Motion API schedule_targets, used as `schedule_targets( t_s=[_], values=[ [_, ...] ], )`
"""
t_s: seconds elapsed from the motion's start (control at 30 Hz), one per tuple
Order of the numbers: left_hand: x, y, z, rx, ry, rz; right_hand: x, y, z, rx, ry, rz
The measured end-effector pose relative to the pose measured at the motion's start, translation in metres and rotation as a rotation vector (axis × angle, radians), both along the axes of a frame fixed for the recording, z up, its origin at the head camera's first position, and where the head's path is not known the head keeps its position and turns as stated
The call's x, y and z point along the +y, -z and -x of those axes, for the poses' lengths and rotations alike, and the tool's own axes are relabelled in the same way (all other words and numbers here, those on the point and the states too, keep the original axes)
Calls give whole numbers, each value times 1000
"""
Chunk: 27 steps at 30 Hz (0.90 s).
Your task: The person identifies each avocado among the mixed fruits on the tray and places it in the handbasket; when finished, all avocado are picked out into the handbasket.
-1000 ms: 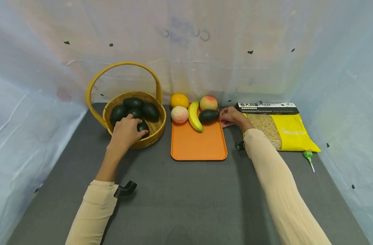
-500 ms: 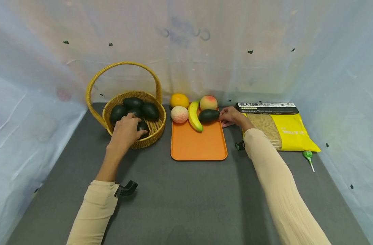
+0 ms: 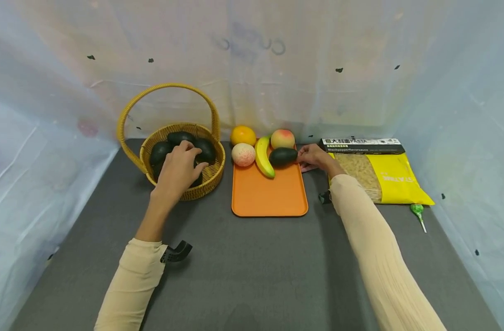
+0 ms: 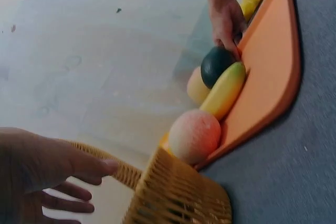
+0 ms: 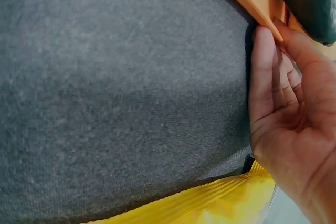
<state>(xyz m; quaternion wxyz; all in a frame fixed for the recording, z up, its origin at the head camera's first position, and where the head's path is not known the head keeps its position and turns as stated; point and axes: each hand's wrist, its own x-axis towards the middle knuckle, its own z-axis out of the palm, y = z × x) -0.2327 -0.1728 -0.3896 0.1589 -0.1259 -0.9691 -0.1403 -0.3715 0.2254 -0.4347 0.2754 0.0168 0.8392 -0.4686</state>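
My left hand is over the wicker basket of dark green avocados. In the left wrist view its fingers are spread with nothing between thumb and fingertips. My right hand pinches the right edge of the orange tray; in the right wrist view the thumb lies on top of the rim and the fingers are under it. On the tray's far half lie another avocado, a banana, a peach, a pale speckled peach and an orange.
Right of the tray lie a yellow pasta bag, a black pasta box and a green lollipop. The basket's tall handle arches over it. A pale plastic sheet hangs behind the grey table.
My left hand has lifted off the near avocado in the basket and shifted slightly up and right, fingers opening. The right hand stays at the tray's edge.
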Motion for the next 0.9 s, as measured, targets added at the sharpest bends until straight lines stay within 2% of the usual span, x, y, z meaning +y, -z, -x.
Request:
schedule_targets(
  t_s=[0.23,0.4,0.57,0.77,0.9],
  values=[
    [25,-15,8,43,141,7,4,18,1,40,23,-31],
    [42,-27,12,55,220,-2,1,18,-1,84,35,-49],
    [65,-29,20,72,304,0,0,17,-3,106,54,-59],
    [91,-29,29,24,362,25,5,18,-5,114,73,-72],
    [96,-28,30,-18,349,53,1,18,-5,108,38,-57]
  ],
)
